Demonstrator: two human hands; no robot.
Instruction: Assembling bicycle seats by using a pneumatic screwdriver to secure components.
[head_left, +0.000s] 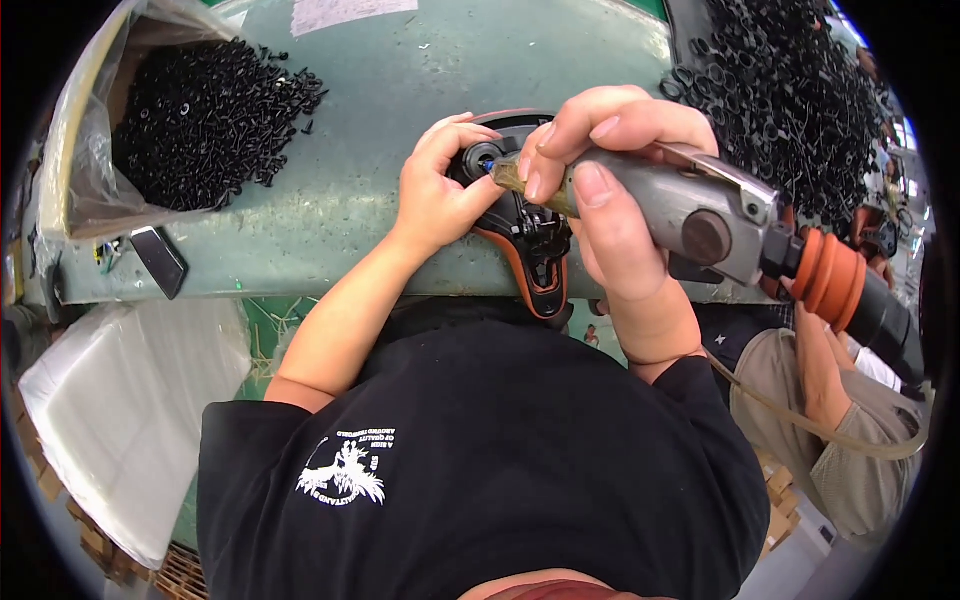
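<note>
On the near edge of the bench lies a black and orange part, tapering toward me, with metal pieces in its middle. My left hand curls around a round black fitting at its upper left, thumb and fingers on either side. My right hand grips a grey metal power screwdriver, held tilted with its body to the right. Its brass-coloured nose points at the fitting's centre, where a small blue spot shows. The bit's tip and any screw under it are too small to make out.
Black screws fill a plastic-lined box at the left. Many black ring-shaped parts are heaped at the right. A phone lies by the bench edge. A hose loops near a seated person at right.
</note>
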